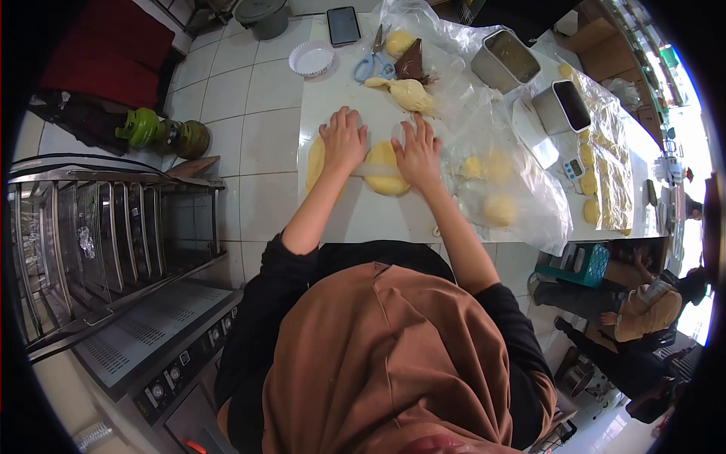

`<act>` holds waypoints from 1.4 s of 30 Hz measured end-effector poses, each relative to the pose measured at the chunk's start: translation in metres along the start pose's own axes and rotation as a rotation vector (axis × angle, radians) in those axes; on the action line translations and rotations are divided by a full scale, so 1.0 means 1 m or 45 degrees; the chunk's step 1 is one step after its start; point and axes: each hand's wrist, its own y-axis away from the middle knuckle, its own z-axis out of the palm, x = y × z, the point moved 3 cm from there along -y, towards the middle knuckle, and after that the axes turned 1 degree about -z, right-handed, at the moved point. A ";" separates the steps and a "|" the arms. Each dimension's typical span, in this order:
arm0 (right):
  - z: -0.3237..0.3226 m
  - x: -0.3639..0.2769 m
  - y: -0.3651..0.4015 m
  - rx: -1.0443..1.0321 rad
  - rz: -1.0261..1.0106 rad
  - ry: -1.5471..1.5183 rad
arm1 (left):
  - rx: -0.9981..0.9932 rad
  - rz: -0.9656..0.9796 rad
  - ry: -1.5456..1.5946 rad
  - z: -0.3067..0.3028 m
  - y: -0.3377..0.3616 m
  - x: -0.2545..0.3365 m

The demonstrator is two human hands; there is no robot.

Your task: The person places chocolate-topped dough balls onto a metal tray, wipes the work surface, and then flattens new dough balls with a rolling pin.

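Both hands lie palm down on a pale rolling pin [372, 171] set across a flattened round of yellow dough [386, 186]. My left hand [344, 141] covers the pin's left part, fingers stretched forward. At the other end, my right hand [418, 153] rests with its fingers spread. A second flat dough piece [314, 161] is partly hidden by my left hand and forearm. Beyond my hands sit a cream-filled piping bag [408, 92], a brown-filled piping bag [409, 62] and blue-handled scissors [373, 66]. Dough balls [499, 209] lie under clear plastic to the right.
Metal loaf tins [505, 62], a small timer [572, 168] and a foil-covered tray [609, 178] stand on the right. A white fluted dish [311, 58] and a phone [343, 26] are at the far edge. A metal rack [113, 234] stands left. Other people [643, 310] are at the right.
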 end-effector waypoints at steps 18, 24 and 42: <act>-0.010 0.006 0.035 -0.306 -0.159 -0.640 | 0.084 0.386 0.185 -0.045 0.192 0.015; -0.004 -0.018 -0.007 -0.929 -0.014 -0.357 | 0.285 0.170 0.204 -0.071 0.211 -0.003; -0.050 -0.024 -0.019 -0.746 -0.007 -0.641 | 0.906 -0.558 0.214 -0.126 0.211 -0.090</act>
